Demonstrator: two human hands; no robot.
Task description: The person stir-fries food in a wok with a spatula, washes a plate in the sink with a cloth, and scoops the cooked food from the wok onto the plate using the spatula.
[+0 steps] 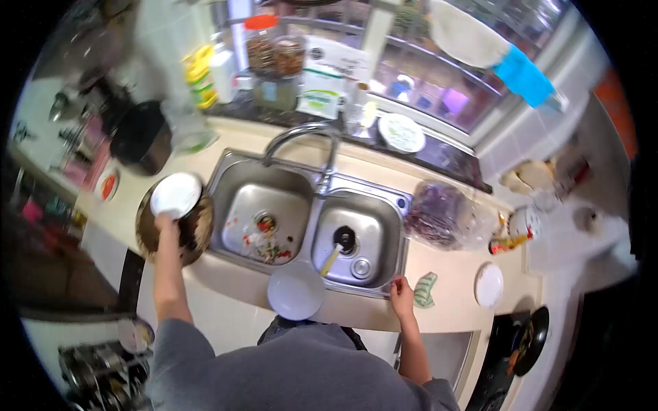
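Note:
My left hand [164, 222] grips the lower edge of a white dish [176, 194], held over a round brown basin [146, 236] left of the sink. My right hand [401, 293] is by the front right rim of the double sink [308, 272], its fingers drawn together; whether it holds anything is too small to tell. Just right of it a green striped cloth [424, 290] lies on the counter. A pale bowl [296, 292] stands at the sink's front edge. Food scraps [264, 246] lie in the left sink bowl, and a yellow-handled brush [332, 259] in the right one.
The faucet [301, 130] arches behind the sink. A purple plastic bag [442, 216], a white plate [489, 285] and a pan [531, 341] are at the right. A dark bin [142, 139] stands at the back left; jars [262, 51] line the window ledge.

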